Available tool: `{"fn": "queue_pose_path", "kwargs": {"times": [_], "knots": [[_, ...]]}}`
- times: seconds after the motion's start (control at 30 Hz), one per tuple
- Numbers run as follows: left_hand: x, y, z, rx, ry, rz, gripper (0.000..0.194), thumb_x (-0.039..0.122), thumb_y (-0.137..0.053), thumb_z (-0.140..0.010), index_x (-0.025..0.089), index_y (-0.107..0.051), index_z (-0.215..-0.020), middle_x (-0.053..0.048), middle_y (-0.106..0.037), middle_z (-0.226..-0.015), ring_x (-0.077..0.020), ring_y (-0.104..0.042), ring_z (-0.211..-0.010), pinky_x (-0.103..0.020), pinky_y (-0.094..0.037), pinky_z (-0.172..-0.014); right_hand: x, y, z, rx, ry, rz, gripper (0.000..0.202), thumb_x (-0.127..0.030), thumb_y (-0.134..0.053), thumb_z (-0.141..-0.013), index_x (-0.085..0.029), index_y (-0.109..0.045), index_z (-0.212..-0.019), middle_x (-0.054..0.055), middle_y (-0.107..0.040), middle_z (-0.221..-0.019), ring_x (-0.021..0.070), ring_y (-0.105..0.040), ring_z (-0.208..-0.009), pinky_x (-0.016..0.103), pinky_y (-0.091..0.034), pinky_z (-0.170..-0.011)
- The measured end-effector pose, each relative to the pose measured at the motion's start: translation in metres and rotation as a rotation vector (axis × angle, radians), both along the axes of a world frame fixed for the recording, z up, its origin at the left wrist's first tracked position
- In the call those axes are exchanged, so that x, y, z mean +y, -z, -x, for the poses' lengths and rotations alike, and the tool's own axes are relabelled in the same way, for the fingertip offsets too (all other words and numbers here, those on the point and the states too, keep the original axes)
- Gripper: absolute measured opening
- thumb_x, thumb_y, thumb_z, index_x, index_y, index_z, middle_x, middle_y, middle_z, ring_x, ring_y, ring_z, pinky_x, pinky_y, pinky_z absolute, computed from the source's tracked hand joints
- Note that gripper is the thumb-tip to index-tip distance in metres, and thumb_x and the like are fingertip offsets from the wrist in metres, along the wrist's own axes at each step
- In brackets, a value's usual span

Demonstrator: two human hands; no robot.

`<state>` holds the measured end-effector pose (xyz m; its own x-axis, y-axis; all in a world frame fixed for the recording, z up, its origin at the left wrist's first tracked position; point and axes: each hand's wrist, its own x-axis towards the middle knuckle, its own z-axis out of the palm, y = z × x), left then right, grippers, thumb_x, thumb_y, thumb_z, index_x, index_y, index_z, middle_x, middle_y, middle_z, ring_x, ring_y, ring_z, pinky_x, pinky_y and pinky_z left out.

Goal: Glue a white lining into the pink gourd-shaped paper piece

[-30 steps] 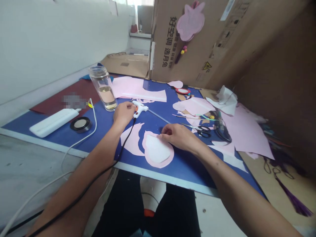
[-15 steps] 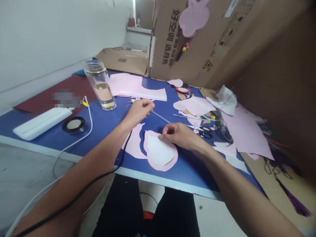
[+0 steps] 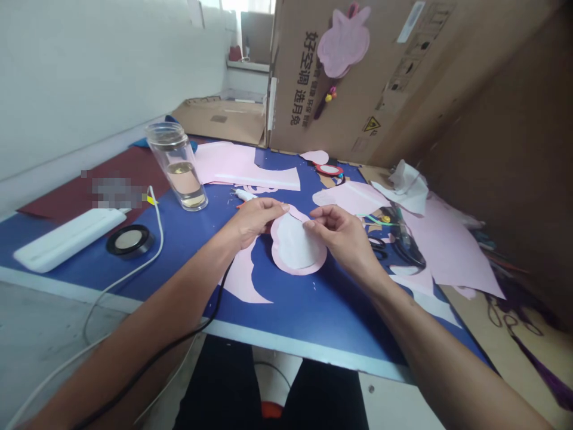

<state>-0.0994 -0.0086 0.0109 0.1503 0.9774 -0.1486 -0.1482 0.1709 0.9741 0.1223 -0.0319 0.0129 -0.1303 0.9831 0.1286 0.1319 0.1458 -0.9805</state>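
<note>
A pink gourd-shaped cutout (image 3: 278, 261) with a smaller white piece (image 3: 298, 243) lying on it is held up a little over the blue table. My left hand (image 3: 258, 222) pinches its upper left edge between thumb and fingers. At the upper right edge, my right hand (image 3: 342, 232) has thumb and forefinger closed on it. Just beyond my left hand lies a white tool with an orange part (image 3: 245, 195). A pink paper offcut (image 3: 244, 278) with a curved edge rests below my left wrist.
A glass bottle (image 3: 185, 182) of yellowish liquid, a white power strip (image 3: 69, 239) and a black tape roll (image 3: 129, 240) stand left. Black-handled scissors (image 3: 377, 245) and pink sheets (image 3: 447, 245) lie right. A black cable (image 3: 215, 313) crosses my left forearm; cardboard (image 3: 349, 125) stands behind.
The pink cutout has moved up off the table, away from me. My left hand has come down to its upper edge. The thin pale strip between my hands no longer shows.
</note>
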Motion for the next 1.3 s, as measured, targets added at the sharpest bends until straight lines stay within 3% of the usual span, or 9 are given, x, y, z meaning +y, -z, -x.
{"fn": "queue_pose_path", "kwargs": {"times": [0.23,0.37,0.5,0.67,0.93,1.3], "knots": [[-0.003,-0.003,-0.006,-0.029,-0.002,0.022,0.020,0.026,-0.091,-0.075,0.016,-0.074,-0.074,0.001,-0.063,-0.069,-0.0093,-0.055,-0.059,-0.023,-0.045,-0.057,0.000,0.000,0.006,0.047,-0.078,0.111,0.043,-0.055,-0.091,-0.075,-0.021,-0.079,-0.097,0.004,-0.078,-0.090,0.0176,-0.063,-0.075,0.031,-0.048,-0.067],[-0.006,-0.003,-0.009,-0.052,0.043,0.002,0.026,0.032,-0.094,-0.072,0.017,-0.073,-0.074,0.001,-0.064,-0.071,-0.0099,-0.057,-0.061,-0.023,-0.046,-0.057,-0.002,0.000,0.007,0.044,-0.079,0.188,0.046,-0.061,-0.093,-0.070,-0.020,-0.076,-0.083,0.002,-0.074,-0.078,0.0153,-0.056,-0.065,0.030,-0.042,-0.061],[-0.007,0.000,-0.011,-0.024,0.072,-0.033,0.029,0.038,-0.092,-0.077,0.017,-0.071,-0.074,0.001,-0.062,-0.069,-0.0099,-0.055,-0.059,-0.022,-0.042,-0.054,-0.002,0.000,0.007,0.097,-0.069,0.232,0.048,-0.060,-0.096,-0.066,-0.019,-0.076,-0.083,0.001,-0.074,-0.078,0.0150,-0.057,-0.065,0.029,-0.042,-0.061],[-0.006,0.000,-0.009,-0.082,0.028,-0.041,0.031,0.034,-0.091,-0.076,0.018,-0.066,-0.068,0.002,-0.058,-0.063,-0.0095,-0.052,-0.055,-0.024,-0.043,-0.055,0.001,0.003,0.007,0.157,-0.075,0.249,0.047,-0.059,-0.098,-0.066,-0.020,-0.079,-0.085,0.001,-0.076,-0.083,0.0154,-0.060,-0.070,0.029,-0.044,-0.066],[-0.008,0.000,-0.012,-0.110,0.075,-0.046,0.026,0.036,-0.093,-0.075,0.014,-0.080,-0.083,-0.006,-0.077,-0.081,-0.0154,-0.068,-0.073,-0.028,-0.054,-0.073,0.002,0.006,0.008,0.216,-0.068,0.261,0.047,-0.057,-0.100,-0.064,-0.021,-0.078,-0.083,0.001,-0.075,-0.081,0.0159,-0.061,-0.070,0.030,-0.046,-0.066],[-0.008,-0.004,-0.011,-0.157,0.032,-0.017,0.024,0.031,-0.092,-0.076,0.016,-0.074,-0.077,-0.002,-0.071,-0.074,-0.0131,-0.064,-0.066,-0.027,-0.052,-0.067,0.003,0.007,0.007,0.244,-0.072,0.257,0.043,-0.051,-0.099,-0.067,-0.022,-0.079,-0.089,0.002,-0.079,-0.087,0.0175,-0.066,-0.072,0.031,-0.050,-0.067]]}}
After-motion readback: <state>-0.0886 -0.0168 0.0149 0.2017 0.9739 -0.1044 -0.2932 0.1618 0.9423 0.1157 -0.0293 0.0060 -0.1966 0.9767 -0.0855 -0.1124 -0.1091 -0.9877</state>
